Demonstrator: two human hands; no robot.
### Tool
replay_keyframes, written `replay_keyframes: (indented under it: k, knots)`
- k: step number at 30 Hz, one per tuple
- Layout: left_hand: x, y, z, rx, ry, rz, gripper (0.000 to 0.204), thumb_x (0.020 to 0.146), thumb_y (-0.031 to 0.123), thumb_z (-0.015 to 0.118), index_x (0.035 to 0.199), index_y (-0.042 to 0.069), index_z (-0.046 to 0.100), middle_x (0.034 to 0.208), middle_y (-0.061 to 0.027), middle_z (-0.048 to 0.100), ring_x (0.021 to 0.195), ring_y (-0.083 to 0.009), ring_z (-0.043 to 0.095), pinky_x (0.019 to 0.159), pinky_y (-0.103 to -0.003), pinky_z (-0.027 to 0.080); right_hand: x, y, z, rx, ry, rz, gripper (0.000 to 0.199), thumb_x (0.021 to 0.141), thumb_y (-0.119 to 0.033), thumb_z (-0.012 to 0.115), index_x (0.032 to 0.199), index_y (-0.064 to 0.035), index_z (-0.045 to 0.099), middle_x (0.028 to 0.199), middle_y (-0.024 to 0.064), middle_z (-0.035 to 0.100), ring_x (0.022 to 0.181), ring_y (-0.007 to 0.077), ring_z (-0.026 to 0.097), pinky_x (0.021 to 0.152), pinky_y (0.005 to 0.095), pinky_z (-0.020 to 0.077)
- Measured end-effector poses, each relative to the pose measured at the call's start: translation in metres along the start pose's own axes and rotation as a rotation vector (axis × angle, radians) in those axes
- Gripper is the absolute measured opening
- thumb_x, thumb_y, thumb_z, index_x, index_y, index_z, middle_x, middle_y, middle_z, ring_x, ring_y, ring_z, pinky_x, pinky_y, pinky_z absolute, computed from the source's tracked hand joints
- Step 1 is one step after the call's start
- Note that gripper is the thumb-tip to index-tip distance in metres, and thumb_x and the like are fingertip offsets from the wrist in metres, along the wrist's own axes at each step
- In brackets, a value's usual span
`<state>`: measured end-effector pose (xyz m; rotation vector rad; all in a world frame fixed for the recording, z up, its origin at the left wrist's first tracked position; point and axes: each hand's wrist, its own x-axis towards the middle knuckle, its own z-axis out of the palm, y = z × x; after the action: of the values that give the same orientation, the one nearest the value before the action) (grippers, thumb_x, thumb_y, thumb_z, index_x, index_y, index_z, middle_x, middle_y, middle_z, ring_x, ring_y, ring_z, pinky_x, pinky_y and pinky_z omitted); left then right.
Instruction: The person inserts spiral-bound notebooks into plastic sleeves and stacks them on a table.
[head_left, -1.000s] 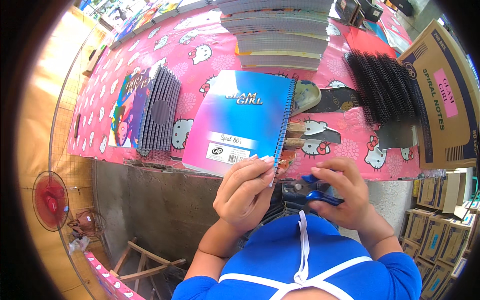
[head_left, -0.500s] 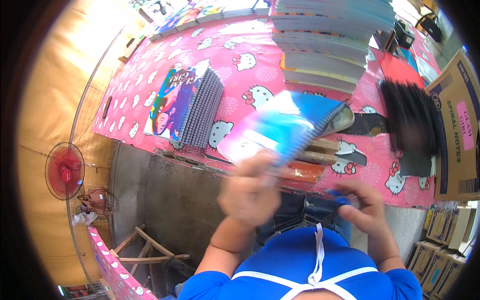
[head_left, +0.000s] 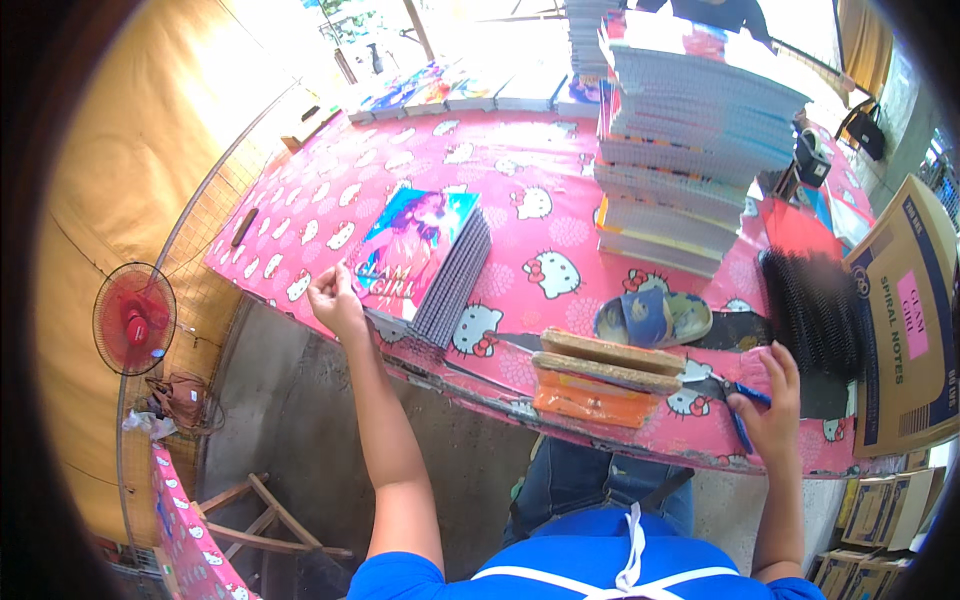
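A spiral notebook (head_left: 420, 240) with a bright purple and blue cover lies on top of a neat stack of notebooks, their dark spiral bindings (head_left: 455, 285) facing right. My left hand (head_left: 338, 300) is at the near left corner of that top notebook, fingers pinched at its edge. In my right hand (head_left: 770, 410) is a pair of blue-handled pliers (head_left: 745, 392), held just over the table's front right part. Their metal jaws point left, towards the wooden blocks (head_left: 610, 360). An orange block-shaped piece (head_left: 595, 398) sits in front of these blocks.
A tall pile of notebooks (head_left: 690, 150) stands at the back right of the pink patterned table (head_left: 530, 235). Beyond the blocks lies a blue slipper (head_left: 650, 318). Black spiral coils (head_left: 810, 310) and a cardboard box (head_left: 910, 320) are at right. More notebooks (head_left: 450, 90) line the far edge.
My left hand has swung left with the blue and pink notebook, which now lies on the stack. My right hand has moved right with the pliers. The view has shifted.
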<state>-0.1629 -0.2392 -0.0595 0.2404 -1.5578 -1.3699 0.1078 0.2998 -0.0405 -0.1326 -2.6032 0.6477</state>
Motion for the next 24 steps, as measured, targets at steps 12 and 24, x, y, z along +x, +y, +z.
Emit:
replay_keyframes:
  k: [12,24]
  knots:
    - [0.006,0.018,-0.018,0.011,-0.071,-0.021,0.036,0.086,0.005,0.066,0.115,-0.001,0.046,0.109,-0.0119,0.059,0.095,-0.0159,0.058,0.080,-0.027,0.049,0.258,-0.134,-0.063,-0.289,0.556,-0.727,0.032,0.078,-0.018,0.071,0.108,-0.0089,0.065,0.121,0.0093,0.056,0.111,0.0351,0.053,0.092,0.0443,0.0443]
    - [-0.138,0.211,0.045,-1.093,-0.966,-1.114,0.034,0.096,0.017,0.054,0.126,0.003,0.047,0.122,-0.0160,0.056,0.106,-0.0286,0.061,0.086,-0.045,0.054,0.128,-0.158,-0.020,-0.221,0.161,-1.125,0.035,0.068,-0.014,0.063,0.102,-0.0127,0.068,0.095,0.0005,0.062,0.082,0.0178,0.056,0.089,0.0439,0.0477]
